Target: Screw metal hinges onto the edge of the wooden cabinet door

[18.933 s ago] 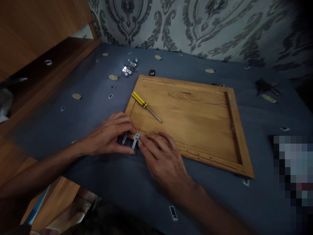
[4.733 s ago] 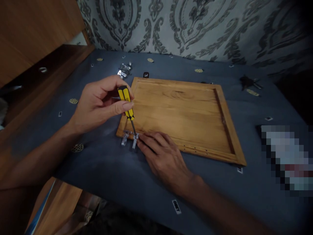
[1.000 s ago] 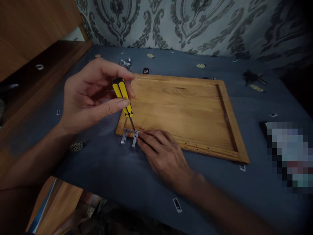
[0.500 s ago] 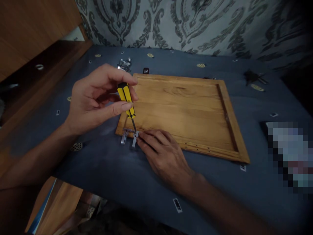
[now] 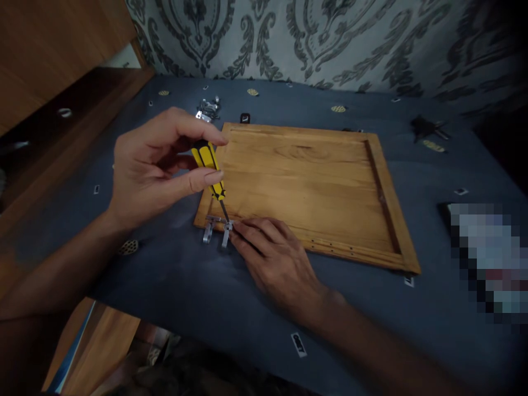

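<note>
A wooden panel (image 5: 313,181) with a raised frame lies flat on a blue cloth. At its near left corner sits a small metal hinge (image 5: 216,230). My left hand (image 5: 159,165) pinches the handle of a yellow and black screwdriver (image 5: 210,168), held nearly upright with its tip down on the hinge. My right hand (image 5: 274,258) lies flat on the cloth, its fingertips pressed against the hinge and the panel's near edge.
More metal hardware (image 5: 207,106) lies in a heap beyond the panel's far left corner. A dark bunch of small items (image 5: 424,128) sits at the far right. Wooden furniture (image 5: 45,66) rises on the left, and a patterned wall (image 5: 313,38) stands behind.
My left hand has shifted its fingers slightly on the screwdriver handle, which leans a little differently while the tip stays on the hinge. My right hand has not moved.
</note>
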Action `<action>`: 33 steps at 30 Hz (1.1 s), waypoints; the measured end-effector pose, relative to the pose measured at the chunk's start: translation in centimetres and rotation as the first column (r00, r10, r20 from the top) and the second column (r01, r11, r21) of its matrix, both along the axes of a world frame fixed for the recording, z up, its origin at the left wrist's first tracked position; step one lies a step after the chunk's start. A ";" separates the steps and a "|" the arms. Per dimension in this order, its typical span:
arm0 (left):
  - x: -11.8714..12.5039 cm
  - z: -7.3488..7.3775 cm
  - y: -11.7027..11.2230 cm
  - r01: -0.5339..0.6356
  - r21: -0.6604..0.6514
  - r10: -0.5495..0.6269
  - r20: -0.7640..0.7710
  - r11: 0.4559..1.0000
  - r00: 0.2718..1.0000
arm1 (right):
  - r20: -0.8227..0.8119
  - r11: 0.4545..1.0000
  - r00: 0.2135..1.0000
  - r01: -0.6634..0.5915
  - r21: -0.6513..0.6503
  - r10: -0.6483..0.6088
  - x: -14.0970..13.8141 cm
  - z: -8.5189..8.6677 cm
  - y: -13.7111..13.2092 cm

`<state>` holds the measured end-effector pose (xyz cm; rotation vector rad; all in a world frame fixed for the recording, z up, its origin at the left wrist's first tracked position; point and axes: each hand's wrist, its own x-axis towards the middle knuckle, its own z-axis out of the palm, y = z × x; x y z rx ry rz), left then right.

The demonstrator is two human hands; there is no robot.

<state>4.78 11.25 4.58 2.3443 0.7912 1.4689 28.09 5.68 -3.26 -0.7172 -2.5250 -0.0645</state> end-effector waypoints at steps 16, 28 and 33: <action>-0.7 0.7 -0.3 0.038 -0.059 -0.039 -0.022 0.998 0.999 | -0.014 1.000 1.000 -0.002 0.008 0.002 0.0 0.0 0.0; -0.8 0.7 -0.1 0.002 -0.002 -0.002 -0.055 1.000 0.998 | -0.005 0.999 1.000 0.014 0.037 -0.014 0.0 0.0 0.0; -0.4 0.6 -0.4 -0.031 -0.011 0.031 -0.047 0.999 0.998 | -0.022 0.999 1.000 0.002 0.037 -0.001 0.0 0.0 0.0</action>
